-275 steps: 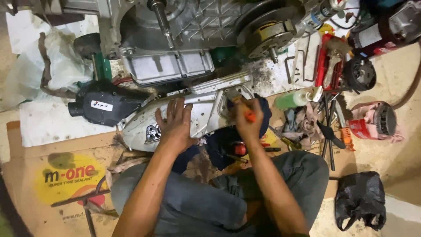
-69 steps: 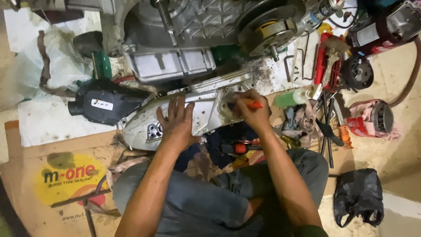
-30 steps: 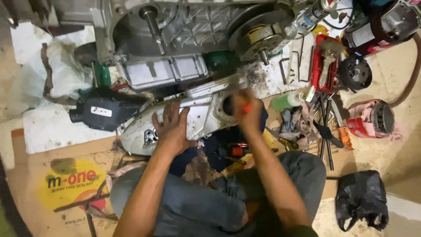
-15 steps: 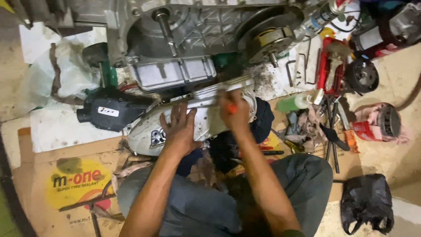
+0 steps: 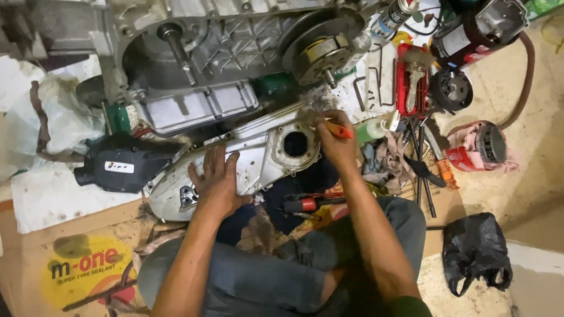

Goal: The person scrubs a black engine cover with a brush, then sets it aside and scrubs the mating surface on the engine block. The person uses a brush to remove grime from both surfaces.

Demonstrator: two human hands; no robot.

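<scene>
Below the engine block (image 5: 235, 53), silver crankcase cover (image 5: 247, 164) lies flat on cloth; left hand (image 5: 218, 182) presses it, fingers spread, likely steadying; right hand (image 5: 336, 138) pinches orange-handled tool (image 5: 338, 129) beside cover's round opening (image 5: 295, 144), apparently scraping.

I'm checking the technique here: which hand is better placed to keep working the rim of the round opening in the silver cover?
Right. The right hand already holds the orange-handled tool at the round opening, while the left hand lies flat on the silver cover, bracing it further from the hole.
</scene>
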